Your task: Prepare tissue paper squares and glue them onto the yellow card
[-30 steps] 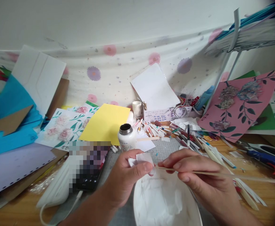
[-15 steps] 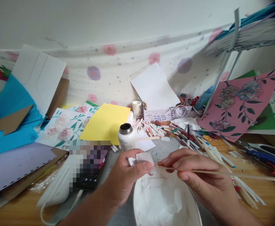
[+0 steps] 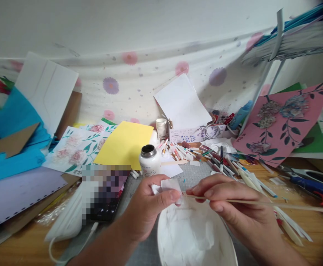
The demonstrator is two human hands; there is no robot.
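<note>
My left hand (image 3: 153,201) pinches a small piece of white tissue paper (image 3: 170,185) between thumb and fingers. In my right hand (image 3: 230,199) is a thin wooden stick (image 3: 283,205), held like a pen, with its tip against the tissue paper's right edge. Whether the paper is wrapped round the tip cannot be made out. Under both hands stands a white bowl (image 3: 161,236) with crumpled white paper pieces (image 3: 196,234) in it. An uncapped white bottle (image 3: 149,162) with a dark mouth stands just beyond my left hand.
A phone (image 3: 106,210) leans on a white stand (image 3: 67,218) at left, its cable near my forearm. Markers (image 3: 183,151), a yellow sheet (image 3: 122,144) and paper cups (image 3: 161,127) are behind. Scissors (image 3: 311,181) and a pink flower picture (image 3: 283,125) are at right.
Both hands keep the same hold on the tissue paper and the stick. The whole view has shifted very slightly; nothing else visibly differs.
</note>
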